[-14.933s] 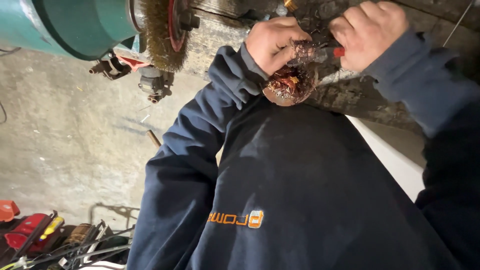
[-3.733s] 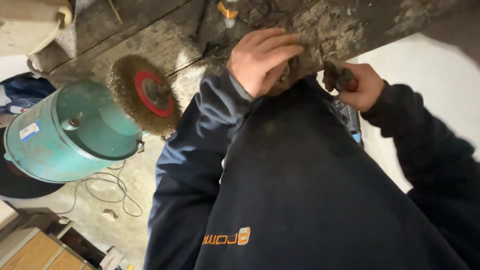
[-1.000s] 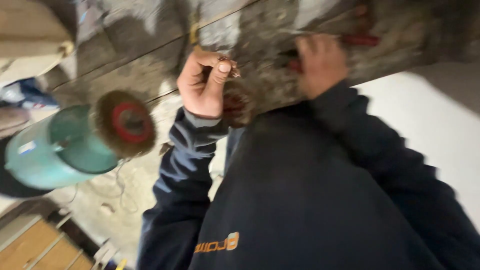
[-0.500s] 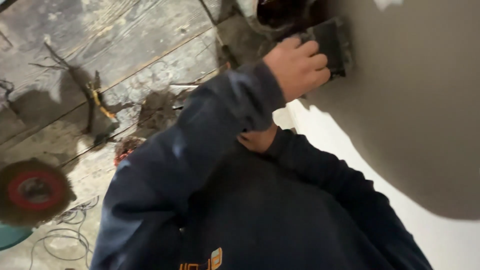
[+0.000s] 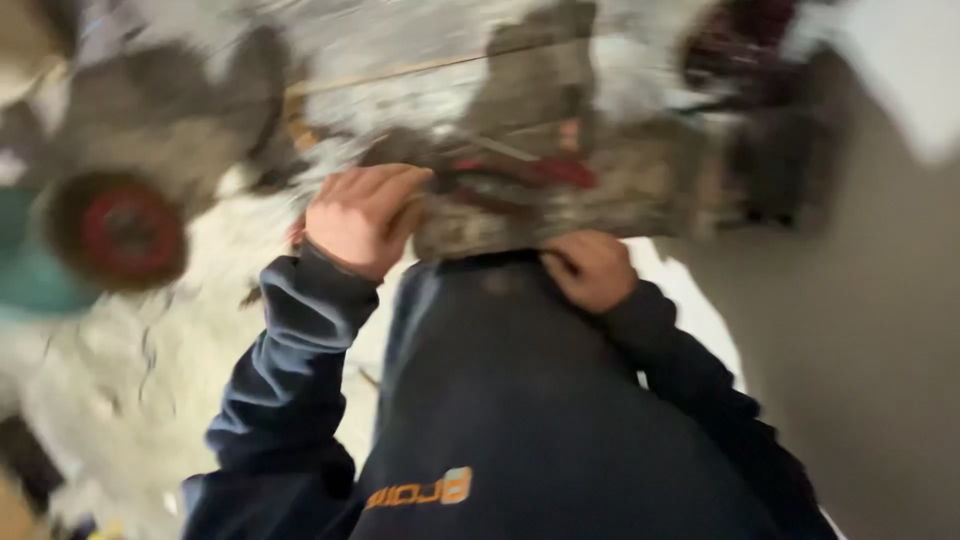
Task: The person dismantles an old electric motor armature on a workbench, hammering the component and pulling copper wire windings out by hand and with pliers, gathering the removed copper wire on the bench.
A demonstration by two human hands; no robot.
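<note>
Head view was badly motion-blurred. Left hand (image 5: pixel 362 218) sat at about 10 o'clock from frame centre, fingers curled together over the left end of a grimy grey-brown workpiece (image 5: pixel 560 205); contact looked real, grip details lost in blur. Right hand (image 5: pixel 590 268) was at about 1 o'clock from centre, tucked under the workpiece's lower edge, fingers bent; couldn't tell whether it clamped anything. Something red (image 5: pixel 535 170) lay on top of the workpiece, shape unclear. Wire wheel with red hub (image 5: pixel 118 230) was at 9 o'clock, well apart from both hands. Navy sweatshirt (image 5: pixel 540 400) filled the lower frame.
</note>
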